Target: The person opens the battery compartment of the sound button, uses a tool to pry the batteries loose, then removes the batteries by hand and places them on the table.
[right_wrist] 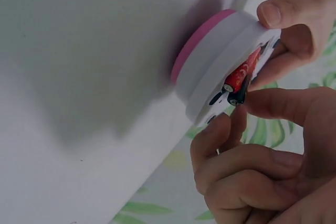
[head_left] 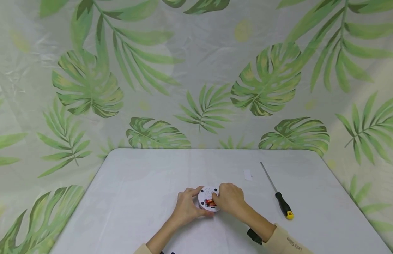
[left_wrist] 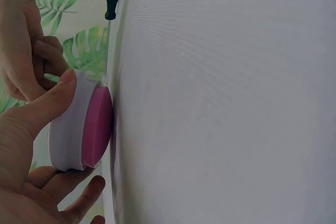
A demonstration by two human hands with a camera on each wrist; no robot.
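A round white device (head_left: 210,192) with small dark feet and a grid of holes lies face up toward me, its pink part (left_wrist: 97,127) against the table. Two red-and-black batteries (right_wrist: 242,76) sit side by side in its open compartment. My left hand (head_left: 186,208) grips the device's rim between thumb and fingers, as the left wrist view also shows. My right hand (head_left: 231,198) pinches at the end of the nearer battery with thumb and index finger, the other fingers curled in. Part of the compartment is hidden behind the right thumb.
A screwdriver (head_left: 283,204) with a dark handle and yellow end lies to the right, its shaft pointing away. A small white piece (head_left: 248,175) lies beyond my right hand. Some dark object (head_left: 254,236) shows partly beneath my right forearm. The white table (head_left: 136,183) ends at a leaf-patterned cloth.
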